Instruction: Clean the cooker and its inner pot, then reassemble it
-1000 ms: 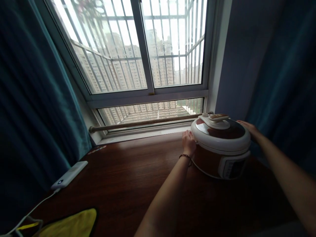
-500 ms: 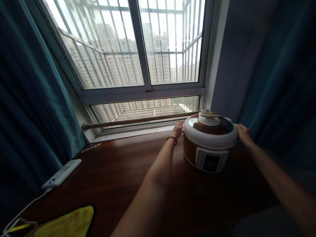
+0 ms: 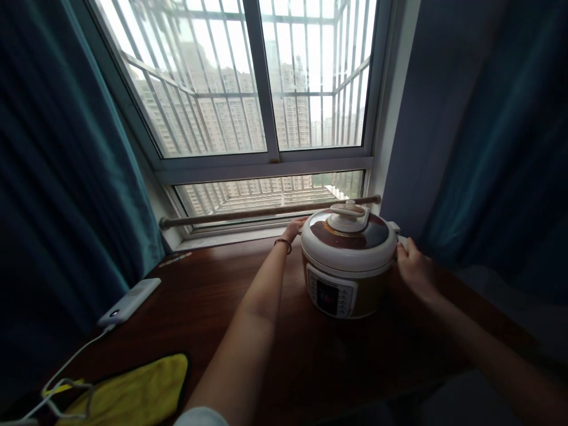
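Note:
An electric pressure cooker [image 3: 350, 260], white and brown with a glossy lid and a lid handle on top, stands upright on the dark wooden table [image 3: 231, 296]. Its control panel is turned toward the front left. My left hand [image 3: 295, 228] is closed at the cooker's far left side, its fingertips partly hidden behind the rim. On the opposite side, my right hand [image 3: 415, 264] grips the white side handle with the thumb on top. A beaded bracelet circles my left wrist.
A white power bank [image 3: 131, 302] with a cable lies at the table's left, near a yellow cloth [image 3: 142, 387] with a dark edge. Behind the table is a barred window [image 3: 275, 94] with a horizontal rail [image 3: 248, 215]. Blue curtains [image 3: 66, 148] hang on both sides.
The pressure cooker has turned, so its panel faces further left, and it has shifted left and slightly nearer. Both hands moved with it. The view has swung slightly left.

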Tool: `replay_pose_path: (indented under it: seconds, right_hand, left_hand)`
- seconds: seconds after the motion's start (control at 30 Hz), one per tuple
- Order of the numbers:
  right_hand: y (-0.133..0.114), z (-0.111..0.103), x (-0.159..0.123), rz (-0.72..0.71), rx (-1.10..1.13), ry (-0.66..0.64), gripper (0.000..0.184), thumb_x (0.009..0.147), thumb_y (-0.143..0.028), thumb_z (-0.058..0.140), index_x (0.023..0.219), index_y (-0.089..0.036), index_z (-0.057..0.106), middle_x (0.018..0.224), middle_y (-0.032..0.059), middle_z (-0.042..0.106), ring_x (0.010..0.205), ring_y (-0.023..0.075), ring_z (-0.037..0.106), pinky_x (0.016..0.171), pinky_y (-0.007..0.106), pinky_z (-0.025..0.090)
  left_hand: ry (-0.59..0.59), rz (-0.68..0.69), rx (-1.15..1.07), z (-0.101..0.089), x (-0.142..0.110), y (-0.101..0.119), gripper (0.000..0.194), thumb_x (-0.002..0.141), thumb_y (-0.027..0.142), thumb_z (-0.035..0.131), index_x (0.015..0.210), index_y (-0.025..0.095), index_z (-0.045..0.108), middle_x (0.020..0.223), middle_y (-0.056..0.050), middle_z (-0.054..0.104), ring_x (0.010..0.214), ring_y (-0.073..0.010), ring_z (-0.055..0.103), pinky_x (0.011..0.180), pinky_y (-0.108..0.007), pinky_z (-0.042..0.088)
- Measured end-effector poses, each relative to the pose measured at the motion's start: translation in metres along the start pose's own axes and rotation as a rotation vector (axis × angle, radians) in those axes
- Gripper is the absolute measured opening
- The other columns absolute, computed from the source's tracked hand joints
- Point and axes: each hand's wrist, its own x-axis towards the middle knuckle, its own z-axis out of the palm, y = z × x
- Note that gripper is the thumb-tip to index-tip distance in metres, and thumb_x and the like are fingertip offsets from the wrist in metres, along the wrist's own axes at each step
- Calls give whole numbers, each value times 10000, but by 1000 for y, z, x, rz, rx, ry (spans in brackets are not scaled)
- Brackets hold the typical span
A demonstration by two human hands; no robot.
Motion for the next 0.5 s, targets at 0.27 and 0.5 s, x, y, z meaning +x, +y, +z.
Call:
replay_pose_path:
  seconds: [0.27, 0.5]
  right_hand:
    - [-86, 31, -37, -126, 162, -126, 589, 887, -403, 290, 1341, -36, 363, 1222, 218, 533, 1125, 314, 522, 893, 390, 419]
    - [-159, 58, -58, -271, 208, -188, 566, 890, -386, 317, 1325, -26, 361, 1244, 236, 502, 1091, 345, 533, 858, 433, 436]
  left_hand:
    - [183, -49, 52, -93, -60, 10, 282, 851, 376, 521, 932, 121, 609, 904, -41, 642, 791, -145, 609, 728, -330, 499]
    - [352, -43, 107, -169, -116, 14, 289, 859, 355, 513, 1020, 122, 572, 980, -56, 608, 836, -159, 597, 728, -343, 507]
